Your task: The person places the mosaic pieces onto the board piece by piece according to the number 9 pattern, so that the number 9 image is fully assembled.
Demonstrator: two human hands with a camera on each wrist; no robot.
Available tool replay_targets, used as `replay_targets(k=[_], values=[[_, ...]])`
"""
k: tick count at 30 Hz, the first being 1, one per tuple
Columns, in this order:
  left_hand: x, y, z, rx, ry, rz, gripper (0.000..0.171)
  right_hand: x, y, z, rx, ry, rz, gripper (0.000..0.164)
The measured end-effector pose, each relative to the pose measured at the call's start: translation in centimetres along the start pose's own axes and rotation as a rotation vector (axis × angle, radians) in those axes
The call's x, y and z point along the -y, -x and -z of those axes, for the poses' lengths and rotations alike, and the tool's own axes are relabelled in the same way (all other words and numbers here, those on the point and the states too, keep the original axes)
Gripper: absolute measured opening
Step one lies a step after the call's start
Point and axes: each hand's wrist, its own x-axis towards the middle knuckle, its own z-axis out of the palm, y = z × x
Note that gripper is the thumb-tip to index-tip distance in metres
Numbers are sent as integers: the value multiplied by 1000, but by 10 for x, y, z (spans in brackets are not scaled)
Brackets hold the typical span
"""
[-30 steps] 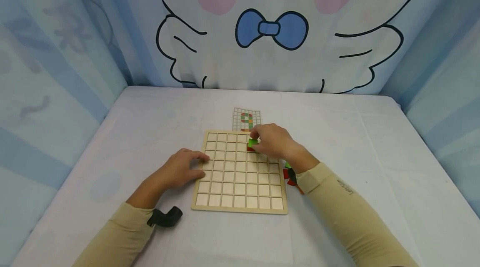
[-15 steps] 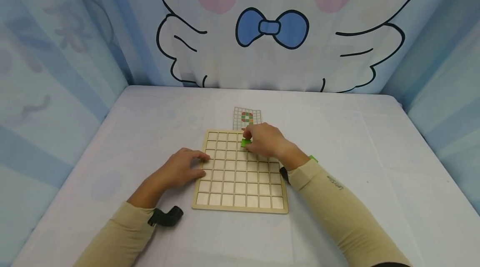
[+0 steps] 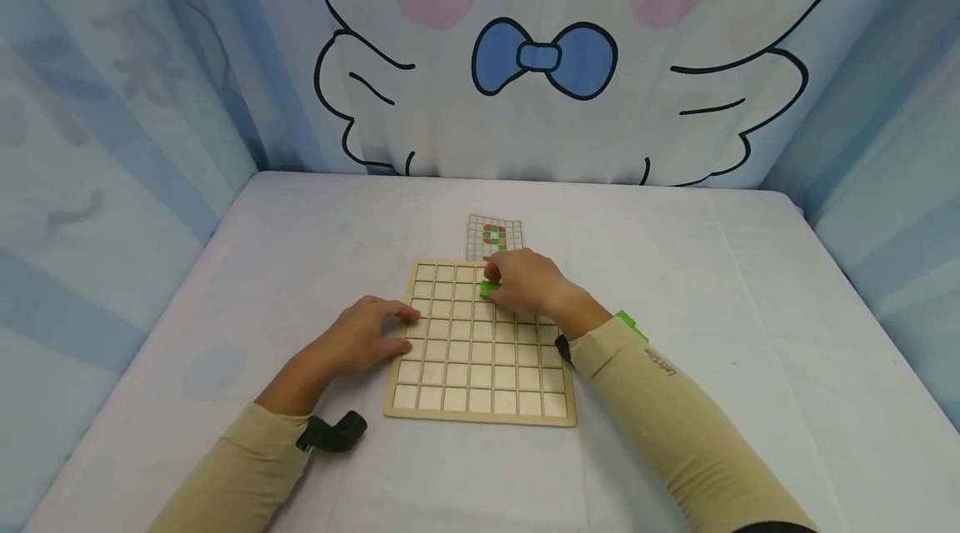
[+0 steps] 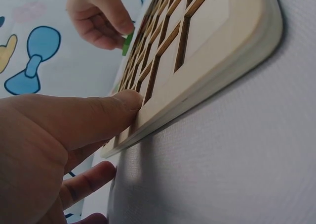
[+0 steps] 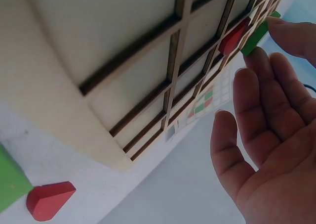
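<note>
A wooden grid board [image 3: 450, 352] with square cells lies on the table between both hands. My left hand [image 3: 367, 337] rests at its left edge; in the left wrist view the thumb [image 4: 129, 99] presses on the frame, with the other fingers extended. Near the far rows, my right hand [image 3: 536, 283] pinches a green block [image 3: 488, 289] between thumb and index finger. The right wrist view has that block tilted up at the cells, its lower end by the fingertip. A red piece [image 5: 234, 37] with a rounded side sits in the grid beside it.
A card [image 3: 476, 241] printed with a coloured grid pattern lies behind the board. To the board's right are a green piece [image 5: 11, 180] and a red rounded wedge [image 5: 49, 200]; the right sleeve [image 3: 660, 400] covers part of that area in the head view.
The right hand has carried the green block left from above the red piece, then slightly down towards the grid. The left hand and board have stayed in place.
</note>
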Motion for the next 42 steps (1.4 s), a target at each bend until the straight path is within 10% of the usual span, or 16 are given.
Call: replay_targets(k=[42], values=[[0,1,1,1,10,-15,36,9,-3,-8,-12,71,14,21]])
